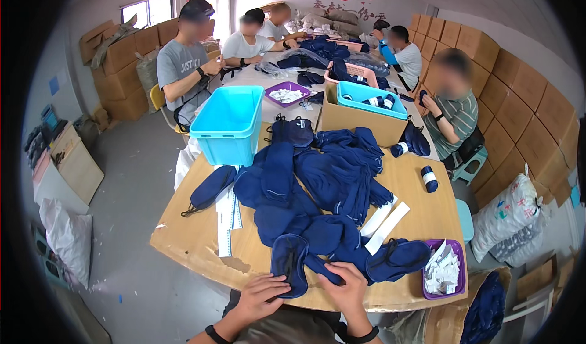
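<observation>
At the table's near edge, my left hand (261,294) grips the lower left edge of a flat, long navy fabric pouch (289,258) with a dark rim. The fingers of my right hand (345,288) are bent over a folded navy cloth piece (322,268) just right of the pouch. Beyond both hands spreads a heap of navy cloth pieces (284,188). Another navy pouch with dark cords (398,260) lies right of my right hand. My thumbs are partly hidden.
A purple basket of white slips (443,271) stands at the right corner. Paper strips (386,228), a banded navy roll (429,179), a blue bin (227,124) and a cardboard box (363,121) are on the table. Several people sit farther along; stacked cartons (519,94) line the right wall.
</observation>
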Demonstrator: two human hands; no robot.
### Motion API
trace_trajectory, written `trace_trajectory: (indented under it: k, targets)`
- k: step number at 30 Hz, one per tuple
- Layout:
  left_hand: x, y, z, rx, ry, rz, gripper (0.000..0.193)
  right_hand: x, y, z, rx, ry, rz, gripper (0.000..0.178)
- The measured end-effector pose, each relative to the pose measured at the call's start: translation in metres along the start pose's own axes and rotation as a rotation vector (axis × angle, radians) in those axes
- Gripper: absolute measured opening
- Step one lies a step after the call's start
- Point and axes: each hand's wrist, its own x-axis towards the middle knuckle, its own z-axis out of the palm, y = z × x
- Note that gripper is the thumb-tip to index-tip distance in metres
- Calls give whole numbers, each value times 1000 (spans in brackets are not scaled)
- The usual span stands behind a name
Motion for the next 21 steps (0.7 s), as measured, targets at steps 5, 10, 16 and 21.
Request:
trace_trajectory:
  k: [5,10,16,21]
  targets:
    - [-5,-1,2,-70,55,-14,25,-2,-2,-4,-24,5,-35,30]
    - [-7,-6,6,-83,134,12,20,-1,-3,-5,-27,13,-59,30]
    - [-7,-2,8,-24,194,25,21,-5,-2,-6,-9,9,-35,30]
    - [-9,-5,16,9,232,-23,20,-5,-1,-8,-8,-3,-30,30]
